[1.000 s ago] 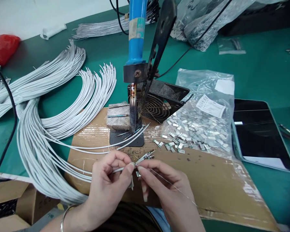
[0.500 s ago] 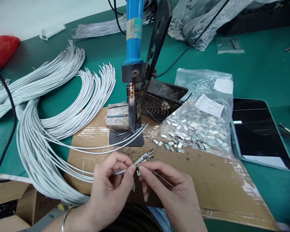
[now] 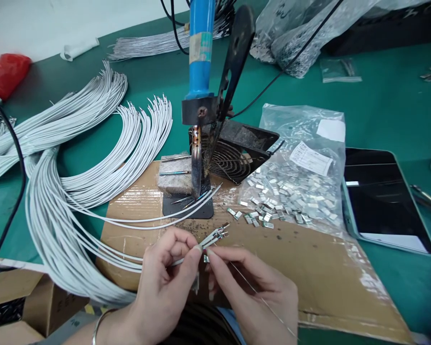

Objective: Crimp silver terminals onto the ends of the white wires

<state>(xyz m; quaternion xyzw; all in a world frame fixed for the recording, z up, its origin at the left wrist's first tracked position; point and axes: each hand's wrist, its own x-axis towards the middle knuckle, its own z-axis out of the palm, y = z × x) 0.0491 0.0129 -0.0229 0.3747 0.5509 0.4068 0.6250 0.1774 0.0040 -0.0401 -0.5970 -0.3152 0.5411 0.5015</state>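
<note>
The light was bright and even, with soft shadows, glare on the packing tape [image 3: 136, 184] — and wide-angle bowing toward the edges.

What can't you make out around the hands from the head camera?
Head view:
- The left hand and right hand hide where the white wire meets the metal terminals.
- Those terminals are too small to show detail.
- The top edge cuts off the blue soldering iron handle.
- The bottom edge cuts off both forearms.
</note>
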